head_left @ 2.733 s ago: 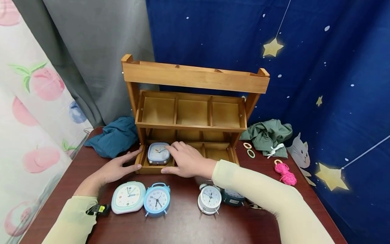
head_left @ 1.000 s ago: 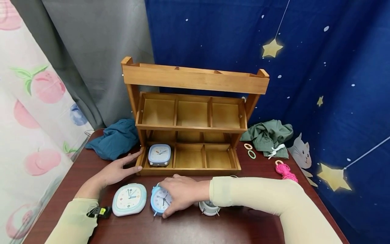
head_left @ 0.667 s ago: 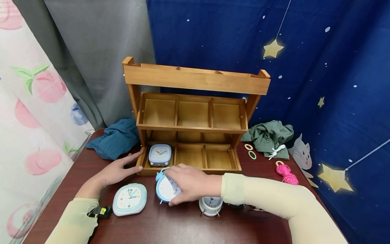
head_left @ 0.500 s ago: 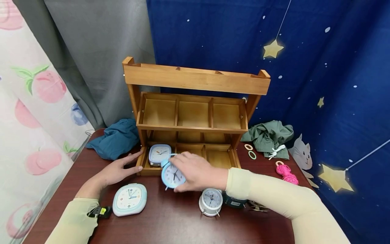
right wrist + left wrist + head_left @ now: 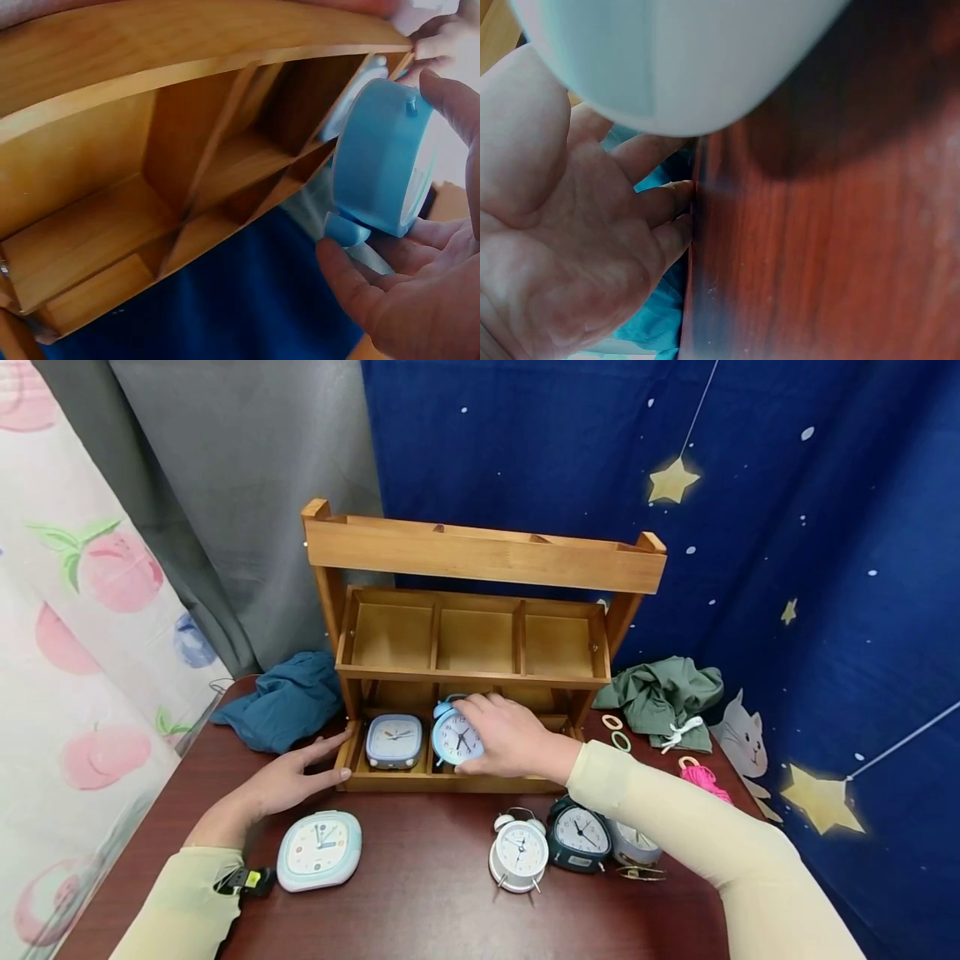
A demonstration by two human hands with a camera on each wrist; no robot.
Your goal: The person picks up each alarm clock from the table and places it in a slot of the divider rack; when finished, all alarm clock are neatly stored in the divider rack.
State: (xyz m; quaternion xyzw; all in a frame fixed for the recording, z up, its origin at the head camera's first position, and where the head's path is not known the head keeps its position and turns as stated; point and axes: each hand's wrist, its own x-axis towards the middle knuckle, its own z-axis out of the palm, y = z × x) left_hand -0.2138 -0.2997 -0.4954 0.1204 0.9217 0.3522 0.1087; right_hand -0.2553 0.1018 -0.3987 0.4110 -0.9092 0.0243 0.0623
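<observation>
My right hand [image 5: 510,739] grips a round blue twin-bell alarm clock [image 5: 456,737] at the middle compartment of the wooden rack's [image 5: 472,783] bottom tier. In the right wrist view the thumb and fingers hold the blue clock [image 5: 379,154] by its rim and bell. A square blue-grey clock [image 5: 394,740] sits in the left compartment beside it. My left hand [image 5: 281,781] lies with fingers extended, fingertips at the rack's left end. Just in front of that hand a pale-blue rounded clock [image 5: 319,852] lies on the table; its white edge [image 5: 675,67] fills the top of the left wrist view.
A white twin-bell clock [image 5: 519,852], a dark green clock [image 5: 580,835] and a grey clock [image 5: 634,843] stand front right. Teal cloth [image 5: 281,702] lies left of the rack; green cloth [image 5: 663,697], two small rings [image 5: 617,731] and pink yarn [image 5: 703,779] lie right.
My right hand left the square clock in the rack, took hold of the blue twin-bell clock on the table, and carried it up to the middle bottom compartment. The left hand has stayed put.
</observation>
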